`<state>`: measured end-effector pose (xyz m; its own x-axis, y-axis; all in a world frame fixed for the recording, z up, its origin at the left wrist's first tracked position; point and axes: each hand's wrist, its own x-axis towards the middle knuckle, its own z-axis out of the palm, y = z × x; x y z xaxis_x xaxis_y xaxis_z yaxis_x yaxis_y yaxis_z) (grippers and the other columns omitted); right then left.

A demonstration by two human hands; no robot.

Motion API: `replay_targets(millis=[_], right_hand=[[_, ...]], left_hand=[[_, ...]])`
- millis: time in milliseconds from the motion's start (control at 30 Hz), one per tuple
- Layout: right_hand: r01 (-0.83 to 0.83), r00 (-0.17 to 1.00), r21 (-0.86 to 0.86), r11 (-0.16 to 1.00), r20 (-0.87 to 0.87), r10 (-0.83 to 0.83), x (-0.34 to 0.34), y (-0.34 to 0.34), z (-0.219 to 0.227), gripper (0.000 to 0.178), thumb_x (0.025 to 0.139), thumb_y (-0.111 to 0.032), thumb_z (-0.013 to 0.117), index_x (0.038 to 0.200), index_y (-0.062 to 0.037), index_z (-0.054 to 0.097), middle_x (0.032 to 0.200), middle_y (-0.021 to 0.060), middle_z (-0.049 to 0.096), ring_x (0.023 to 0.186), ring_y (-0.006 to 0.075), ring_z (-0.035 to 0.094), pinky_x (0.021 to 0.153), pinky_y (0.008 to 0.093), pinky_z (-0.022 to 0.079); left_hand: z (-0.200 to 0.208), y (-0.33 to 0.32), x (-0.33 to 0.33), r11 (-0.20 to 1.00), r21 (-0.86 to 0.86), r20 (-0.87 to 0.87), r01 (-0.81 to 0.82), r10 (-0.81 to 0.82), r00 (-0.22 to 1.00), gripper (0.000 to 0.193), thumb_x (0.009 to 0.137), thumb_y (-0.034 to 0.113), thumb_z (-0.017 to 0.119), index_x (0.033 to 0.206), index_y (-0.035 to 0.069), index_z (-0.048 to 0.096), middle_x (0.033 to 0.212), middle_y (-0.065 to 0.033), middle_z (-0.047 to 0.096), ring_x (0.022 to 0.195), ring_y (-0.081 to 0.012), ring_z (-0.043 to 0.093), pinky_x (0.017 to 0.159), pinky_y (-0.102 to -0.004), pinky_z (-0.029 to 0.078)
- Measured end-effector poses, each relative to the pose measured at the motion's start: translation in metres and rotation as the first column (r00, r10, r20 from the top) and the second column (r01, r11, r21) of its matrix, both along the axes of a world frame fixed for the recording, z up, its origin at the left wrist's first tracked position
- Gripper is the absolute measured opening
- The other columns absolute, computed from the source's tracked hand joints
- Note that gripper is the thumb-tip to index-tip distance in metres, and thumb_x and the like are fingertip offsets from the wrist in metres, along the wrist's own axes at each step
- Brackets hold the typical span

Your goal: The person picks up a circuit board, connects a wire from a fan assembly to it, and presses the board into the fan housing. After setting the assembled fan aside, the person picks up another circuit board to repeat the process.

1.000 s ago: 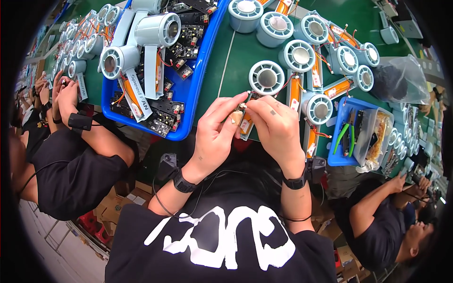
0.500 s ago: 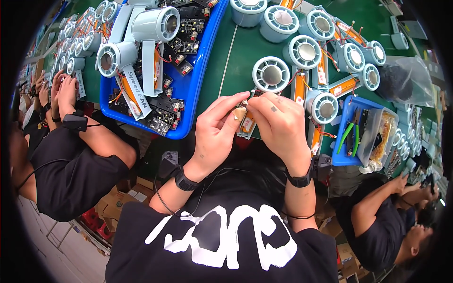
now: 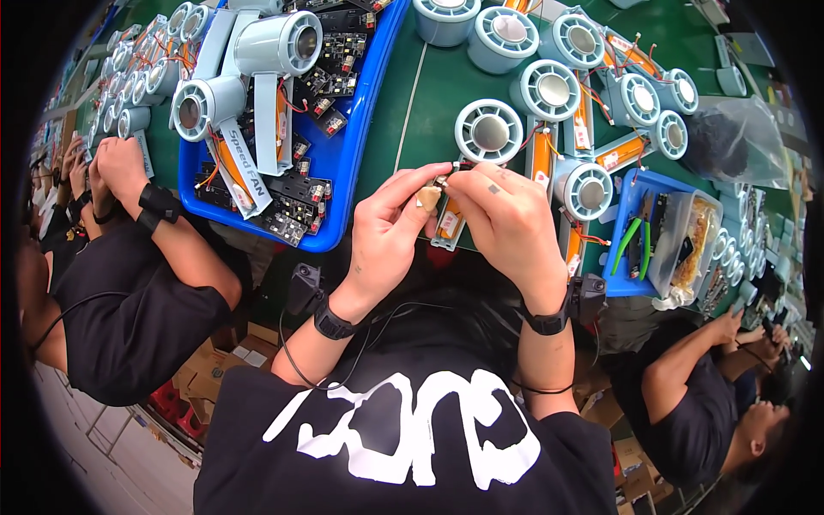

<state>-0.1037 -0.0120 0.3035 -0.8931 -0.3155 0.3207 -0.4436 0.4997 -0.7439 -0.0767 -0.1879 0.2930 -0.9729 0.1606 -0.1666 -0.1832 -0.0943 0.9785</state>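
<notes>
Both my hands meet over the near end of a pale blue handheld fan, its round grille [image 3: 490, 134] pointing up just beyond my fingers. Its handle runs toward me, with an orange battery [image 3: 449, 221] showing below my fingertips. My left hand [image 3: 383, 230] is closed in a pinch, a tan covering on its thumb tip. My right hand [image 3: 508, 225] pinches at the same spot from the other side. Between the fingertips shows a tiny pale and dark piece [image 3: 440, 181], too small and covered to name.
At left, a blue tray [image 3: 342, 184] holds black circuit boards [image 3: 296, 202] and several fan bodies. More fans [image 3: 549, 90] with orange batteries and loose wires lie ahead and right. A blue bin [image 3: 620, 273] holds green-handled pliers [image 3: 626, 245] beside a clear box [image 3: 687, 245]. Co-workers sit on both sides.
My hands stay pinched together over the fan, with only slight shifts of the fingers. The view has drifted a little. The co-worker's hands at left have moved slightly.
</notes>
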Motion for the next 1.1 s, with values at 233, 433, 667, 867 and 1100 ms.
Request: replay_targets(millis=[233,433,667,867,1100], right_hand=[[0.012,1.000,0.085,0.996,-0.016,-0.010,0.001,-0.001,0.003,0.013,0.084,-0.001,0.072,0.095,-0.0024,0.066,0.077,0.0101,0.063,0.069,0.0283,0.065,0.059,0.0387,0.049],[0.003,0.997,0.144,0.990,-0.079,0.009,0.003,0.004,0.003,0.014,0.085,-0.004,0.074,0.096,-0.0040,0.067,0.081,0.0080,0.068,0.067,0.0251,0.068,0.058,0.0354,0.050],[-0.021,0.997,0.045,0.999,-0.078,0.025,-0.004,0.008,0.000,0.013,0.085,-0.009,0.076,0.092,-0.0070,0.065,0.074,0.0045,0.069,0.060,0.0192,0.069,0.052,0.0299,0.050],[-0.060,0.993,-0.065,0.996,0.097,0.066,-0.010,0.009,0.000,0.005,0.085,-0.004,0.076,0.087,-0.0034,0.071,0.067,0.0055,0.071,0.057,0.0135,0.071,0.050,0.0243,0.050],[-0.044,0.981,-0.106,0.993,0.184,0.064,-0.010,0.008,0.003,0.005,0.085,-0.002,0.076,0.087,-0.0023,0.071,0.069,0.0055,0.072,0.056,0.0125,0.071,0.049,0.0228,0.050]], left_hand=[[0.005,0.001,-0.001,0.992,-0.124,-0.069,-0.017,0.009,0.998,0.029,0.102,0.007,0.060,0.129,0.003,0.067,0.112,-0.0089,0.066,0.082,-0.0116,0.063,0.071,-0.0232,0.052],[0.007,-0.002,-0.005,0.938,-0.347,-0.251,-0.024,-0.068,0.966,0.031,0.094,-0.001,0.061,0.125,0.001,0.068,0.109,-0.0161,0.069,0.093,-0.0245,0.070,0.080,-0.0310,0.056],[0.009,-0.003,-0.002,0.937,-0.350,-0.269,-0.002,-0.098,0.958,0.037,0.090,-0.008,0.057,0.124,0.000,0.068,0.110,-0.0163,0.069,0.094,-0.0263,0.070,0.081,-0.0324,0.057],[0.005,-0.005,-0.006,0.950,-0.312,-0.327,0.024,-0.131,0.936,0.039,0.088,-0.011,0.056,0.124,-0.002,0.067,0.110,-0.0167,0.068,0.093,-0.0269,0.070,0.080,-0.0328,0.057],[0.004,-0.007,-0.011,0.935,-0.352,-0.386,0.041,-0.185,0.904,0.041,0.087,-0.011,0.055,0.126,-0.003,0.066,0.109,-0.0171,0.068,0.092,-0.0279,0.070,0.081,-0.0332,0.057]])
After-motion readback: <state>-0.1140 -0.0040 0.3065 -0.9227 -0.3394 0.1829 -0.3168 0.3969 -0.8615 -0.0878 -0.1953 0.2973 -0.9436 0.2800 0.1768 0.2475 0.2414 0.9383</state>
